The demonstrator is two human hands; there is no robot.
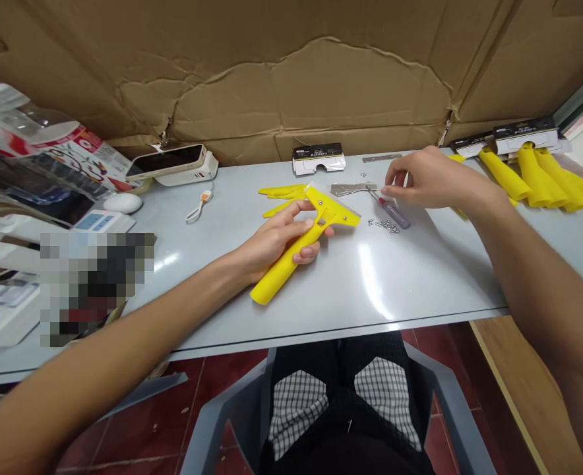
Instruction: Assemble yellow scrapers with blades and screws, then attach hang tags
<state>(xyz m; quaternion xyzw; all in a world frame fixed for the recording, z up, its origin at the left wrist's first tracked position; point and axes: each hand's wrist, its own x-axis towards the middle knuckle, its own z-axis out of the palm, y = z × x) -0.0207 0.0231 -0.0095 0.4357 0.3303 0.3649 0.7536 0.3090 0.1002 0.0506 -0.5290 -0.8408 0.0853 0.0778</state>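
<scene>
A yellow scraper (291, 257) with a wide head and two screws lies slanted in my left hand (284, 241), whose fingers are wrapped round its handle near the head. Farther right, my right hand (427, 177) hangs low over the table with thumb and fingertips drawn together in a pinch; whatever they hold, if anything, is too small to tell. Close under those fingertips is a screwdriver (394, 214) with a clear purplish handle and red collar. Its tip points toward several thin metal blades (353, 189). Small screws (386, 226) are heaped just left of the screwdriver handle.
Yellow scraper parts (281, 192) lie behind my left hand. Several yellow handles (543, 175) are piled at right beside black-and-white packaging (525, 135). A small packet (318, 159) sits at the back. A phone (167, 161), white mouse (122, 202) and bottle (49, 138) stand left.
</scene>
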